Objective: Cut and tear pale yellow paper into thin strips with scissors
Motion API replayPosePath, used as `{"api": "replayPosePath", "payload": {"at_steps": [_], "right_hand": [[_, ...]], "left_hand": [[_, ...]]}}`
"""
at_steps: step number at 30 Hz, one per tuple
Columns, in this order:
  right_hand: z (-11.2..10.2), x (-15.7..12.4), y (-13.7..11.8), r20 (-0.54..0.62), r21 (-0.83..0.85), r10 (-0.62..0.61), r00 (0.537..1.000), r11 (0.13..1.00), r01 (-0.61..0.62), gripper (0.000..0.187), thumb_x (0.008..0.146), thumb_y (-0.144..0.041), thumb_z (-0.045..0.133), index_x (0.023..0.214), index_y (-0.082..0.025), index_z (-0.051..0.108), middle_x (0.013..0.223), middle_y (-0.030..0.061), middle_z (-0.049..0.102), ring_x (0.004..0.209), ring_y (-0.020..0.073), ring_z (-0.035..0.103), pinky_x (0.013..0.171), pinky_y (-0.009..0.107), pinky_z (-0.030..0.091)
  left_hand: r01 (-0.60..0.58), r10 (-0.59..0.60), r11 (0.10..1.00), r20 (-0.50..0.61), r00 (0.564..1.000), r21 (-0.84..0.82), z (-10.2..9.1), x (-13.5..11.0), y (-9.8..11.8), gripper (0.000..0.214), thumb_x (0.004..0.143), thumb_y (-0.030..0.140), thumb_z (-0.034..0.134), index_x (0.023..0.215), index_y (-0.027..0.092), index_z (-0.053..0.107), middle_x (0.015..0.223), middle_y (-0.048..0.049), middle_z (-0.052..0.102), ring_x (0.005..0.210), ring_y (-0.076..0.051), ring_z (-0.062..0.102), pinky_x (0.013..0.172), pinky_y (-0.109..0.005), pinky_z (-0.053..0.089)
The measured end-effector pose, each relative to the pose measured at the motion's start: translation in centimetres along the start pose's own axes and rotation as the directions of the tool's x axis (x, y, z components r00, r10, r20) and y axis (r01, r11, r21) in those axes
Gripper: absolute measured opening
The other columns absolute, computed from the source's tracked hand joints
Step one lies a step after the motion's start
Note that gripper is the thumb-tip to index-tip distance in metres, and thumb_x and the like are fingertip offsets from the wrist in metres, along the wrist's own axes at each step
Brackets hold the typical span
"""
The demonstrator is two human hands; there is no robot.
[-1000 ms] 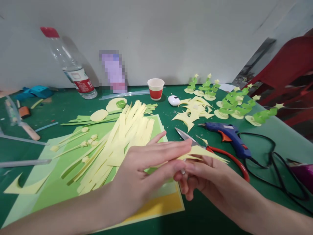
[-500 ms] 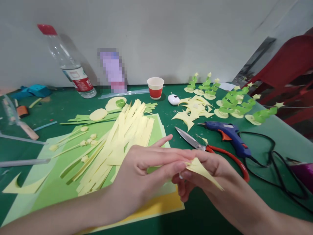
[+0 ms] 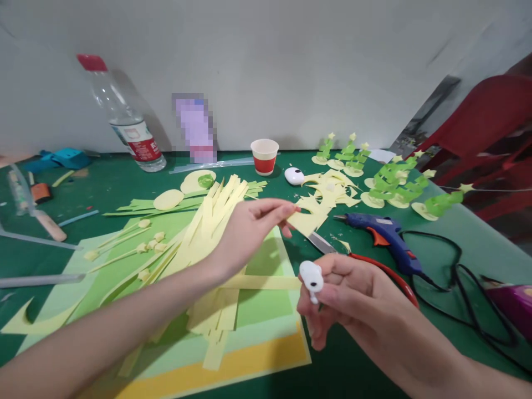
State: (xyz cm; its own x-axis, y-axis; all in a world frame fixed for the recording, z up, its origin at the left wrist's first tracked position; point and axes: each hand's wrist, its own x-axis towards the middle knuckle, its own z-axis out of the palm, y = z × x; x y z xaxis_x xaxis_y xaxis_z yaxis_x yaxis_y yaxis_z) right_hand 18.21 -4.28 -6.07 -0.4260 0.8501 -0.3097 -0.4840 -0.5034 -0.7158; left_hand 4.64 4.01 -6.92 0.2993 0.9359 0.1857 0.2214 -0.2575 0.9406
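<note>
My left hand [image 3: 266, 221] pinches a pale yellow paper scrap [image 3: 310, 220] between thumb and fingers, just in front of a heap of similar scraps [image 3: 332, 187]. In my right hand [image 3: 344, 288], thumb and fingers close on a white earbud [image 3: 311, 277] with a black spot. A yellow paper strip [image 3: 261, 282] runs up to the fingers of that hand; I cannot tell whether they grip it. Many more strips [image 3: 208, 221] lie under my left arm. Scissors [image 3: 322, 243] with red handles lie partly behind my right hand.
A blue glue gun [image 3: 386, 233] with its black cord lies at the right. Behind it stand several green paper spirals [image 3: 390, 180] topped with stars. A white case [image 3: 294, 176], a paper cup [image 3: 265, 158] and a bottle [image 3: 137, 138] are along the wall. Green sheets [image 3: 266, 305] lie in front.
My hands have come apart. The left has moved forward with a yellow scrap towards the heap, while the right has stayed near and turned so the earbud shows.
</note>
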Motion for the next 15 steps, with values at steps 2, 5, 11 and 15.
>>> {"api": "replayPosePath", "payload": {"at_steps": [2,5,11,15], "right_hand": [[-0.3,0.2,-0.5,-0.037,0.002,-0.035,0.999,0.999,0.035,0.007,0.072,-0.018,0.065,0.067,-0.014,0.063,0.063,-0.0004,0.065,0.050,0.0050,0.059,0.051,0.012,0.050],[-1.0,0.6,-1.3,-0.085,0.017,-0.111,0.990,0.993,0.113,0.009,0.071,-0.019,0.066,0.065,-0.013,0.064,0.062,-0.0009,0.064,0.049,0.0047,0.057,0.049,0.012,0.050],[-1.4,0.6,-2.4,-0.095,0.082,-0.133,0.987,0.987,0.141,0.010,0.068,-0.020,0.068,0.064,-0.012,0.064,0.059,-0.0010,0.062,0.048,0.0048,0.056,0.048,0.012,0.049],[-1.2,0.4,-2.7,-0.049,0.131,-0.140,0.989,0.981,0.145,0.006,0.070,-0.018,0.065,0.068,-0.012,0.066,0.060,-0.0002,0.062,0.048,0.0052,0.055,0.047,0.013,0.050]], "left_hand": [[-0.063,0.064,0.998,-0.010,0.998,0.027,0.9,2.8,-0.5,0.015,0.081,0.023,0.052,0.080,0.014,0.062,0.052,0.0038,0.057,0.050,-0.010,0.056,0.058,-0.022,0.048],[-0.148,0.148,0.987,-0.001,0.989,0.069,2.6,7.1,-1.5,0.013,0.082,0.016,0.047,0.089,0.013,0.057,0.062,0.0014,0.060,0.055,-0.011,0.057,0.066,-0.027,0.048],[-0.209,0.194,0.960,0.096,0.976,0.185,5.1,11.2,-2.3,0.030,0.077,0.024,0.054,0.050,0.013,0.055,0.065,-0.0057,0.060,0.079,-0.022,0.057,0.084,-0.041,0.041],[-0.194,0.165,0.974,0.218,0.962,0.119,3.8,9.7,-0.4,0.029,0.085,0.013,0.032,0.105,0.013,0.053,0.077,-0.0050,0.063,0.051,-0.010,0.055,0.054,-0.027,0.050]]}}
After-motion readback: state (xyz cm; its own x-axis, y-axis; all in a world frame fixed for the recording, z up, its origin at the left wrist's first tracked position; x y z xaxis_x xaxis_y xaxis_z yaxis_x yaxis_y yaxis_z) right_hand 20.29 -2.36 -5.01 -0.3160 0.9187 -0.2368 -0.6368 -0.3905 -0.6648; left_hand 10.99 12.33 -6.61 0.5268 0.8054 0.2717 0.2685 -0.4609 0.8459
